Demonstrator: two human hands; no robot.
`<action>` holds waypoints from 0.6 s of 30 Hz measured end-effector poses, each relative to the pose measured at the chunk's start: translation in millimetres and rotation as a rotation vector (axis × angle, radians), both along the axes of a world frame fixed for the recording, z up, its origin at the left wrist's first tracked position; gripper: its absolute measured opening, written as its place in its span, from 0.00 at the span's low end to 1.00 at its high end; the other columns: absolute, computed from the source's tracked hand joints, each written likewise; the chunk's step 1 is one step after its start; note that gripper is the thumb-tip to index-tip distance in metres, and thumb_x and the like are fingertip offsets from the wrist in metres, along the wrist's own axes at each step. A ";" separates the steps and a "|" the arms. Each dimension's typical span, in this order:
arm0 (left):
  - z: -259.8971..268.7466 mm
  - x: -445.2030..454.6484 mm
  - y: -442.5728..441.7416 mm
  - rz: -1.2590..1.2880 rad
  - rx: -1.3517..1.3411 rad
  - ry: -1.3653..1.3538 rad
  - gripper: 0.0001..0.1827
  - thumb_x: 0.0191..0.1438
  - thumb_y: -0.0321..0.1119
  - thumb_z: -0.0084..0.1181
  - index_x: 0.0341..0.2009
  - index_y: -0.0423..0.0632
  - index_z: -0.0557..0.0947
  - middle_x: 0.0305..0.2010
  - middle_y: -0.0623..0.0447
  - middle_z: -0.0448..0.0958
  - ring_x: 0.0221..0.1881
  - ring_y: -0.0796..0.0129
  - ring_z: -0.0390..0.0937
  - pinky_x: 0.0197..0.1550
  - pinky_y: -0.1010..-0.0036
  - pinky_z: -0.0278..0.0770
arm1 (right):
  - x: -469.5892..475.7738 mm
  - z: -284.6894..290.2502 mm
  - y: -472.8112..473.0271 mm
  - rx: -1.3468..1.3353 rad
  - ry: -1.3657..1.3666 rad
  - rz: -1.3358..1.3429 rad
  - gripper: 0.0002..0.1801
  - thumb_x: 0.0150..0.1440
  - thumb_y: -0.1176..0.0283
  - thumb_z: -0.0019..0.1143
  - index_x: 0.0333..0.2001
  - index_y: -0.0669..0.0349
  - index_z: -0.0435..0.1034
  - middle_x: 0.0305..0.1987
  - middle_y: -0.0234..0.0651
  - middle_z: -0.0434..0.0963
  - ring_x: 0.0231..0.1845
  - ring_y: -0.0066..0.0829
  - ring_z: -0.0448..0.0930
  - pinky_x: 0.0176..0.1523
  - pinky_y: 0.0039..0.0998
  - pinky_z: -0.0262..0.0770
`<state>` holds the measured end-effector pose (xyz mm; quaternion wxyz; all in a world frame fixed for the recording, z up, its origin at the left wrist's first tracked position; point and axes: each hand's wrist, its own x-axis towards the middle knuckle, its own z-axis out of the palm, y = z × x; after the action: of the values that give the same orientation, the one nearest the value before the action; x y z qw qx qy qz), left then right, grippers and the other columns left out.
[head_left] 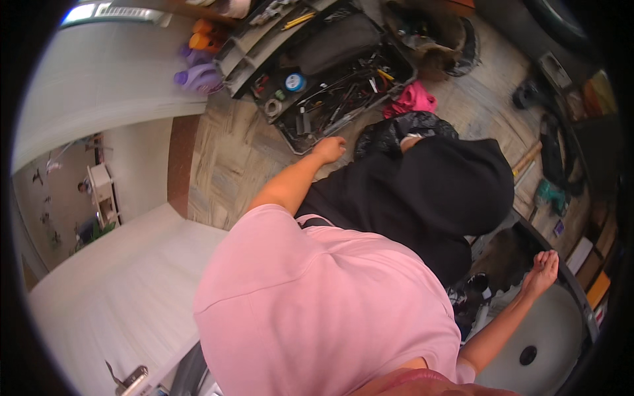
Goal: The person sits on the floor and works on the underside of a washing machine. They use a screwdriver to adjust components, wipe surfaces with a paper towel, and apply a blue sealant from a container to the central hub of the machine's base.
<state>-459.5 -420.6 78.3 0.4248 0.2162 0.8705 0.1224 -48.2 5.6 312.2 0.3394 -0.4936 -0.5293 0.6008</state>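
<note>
My left hand (329,149), its fingers loosely bent and nothing visible in it, is beside the near corner of an open black toolbox (297,148). Inside the toolbox are screwdriver-like tools (342,101), a round blue-lidded container (295,82) and a roll of tape (273,107). My right hand (541,273) is off to the right with its fingers drawn together, by the dark rim (569,277) of a bin-like container. Below it in view is a grey round surface with a black central hole (528,355). Whether the right hand touches the rim, I cannot tell.
A black plastic bag (376,136) and a pink cloth (416,99) lie beyond my knees. Purple bottles (203,77) stand by the wall at left. On the floor at right are a green power tool (551,197) and a wooden handle (527,158). A white door (124,267) is at lower left.
</note>
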 end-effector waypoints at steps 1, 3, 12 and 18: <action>1.2 1.1 3.2 -0.021 0.020 -0.021 0.19 0.47 0.38 0.54 0.44 0.46 0.78 0.44 0.43 0.76 0.47 0.52 0.73 0.50 0.63 0.69 | -0.8 -7.8 0.6 -0.030 0.014 0.016 0.12 0.63 0.69 0.41 0.27 0.61 0.61 0.21 0.26 0.58 0.22 0.17 0.60 0.26 0.19 0.55; -8.9 2.9 -0.8 -0.043 0.060 -0.029 0.18 0.46 0.39 0.54 0.43 0.47 0.79 0.41 0.44 0.77 0.45 0.52 0.74 0.48 0.63 0.70 | 8.1 -15.9 -0.2 -0.070 0.030 0.029 0.15 0.63 0.68 0.41 0.23 0.59 0.57 0.19 0.25 0.54 0.20 0.17 0.56 0.24 0.19 0.52; -36.8 -16.7 5.3 -0.097 0.110 -0.203 0.18 0.49 0.41 0.51 0.43 0.47 0.78 0.41 0.43 0.77 0.45 0.53 0.74 0.45 0.64 0.70 | 1.0 -28.6 -26.3 0.060 -0.168 -0.198 0.23 0.61 0.60 0.44 0.16 0.54 0.55 0.11 0.22 0.54 0.12 0.16 0.54 0.18 0.22 0.45; -17.9 -24.6 35.3 -0.203 0.040 -0.188 0.18 0.50 0.40 0.52 0.43 0.45 0.78 0.40 0.43 0.77 0.45 0.55 0.75 0.45 0.66 0.71 | 40.5 -57.3 -84.3 -0.046 -0.108 -0.301 0.21 0.63 0.60 0.37 0.19 0.57 0.55 0.16 0.25 0.58 0.17 0.17 0.60 0.22 0.20 0.55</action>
<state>-484.0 -385.3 60.3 0.5105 0.2989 0.7979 0.1159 -7.7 -78.7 254.9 0.3852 -0.6065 -0.4531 0.5277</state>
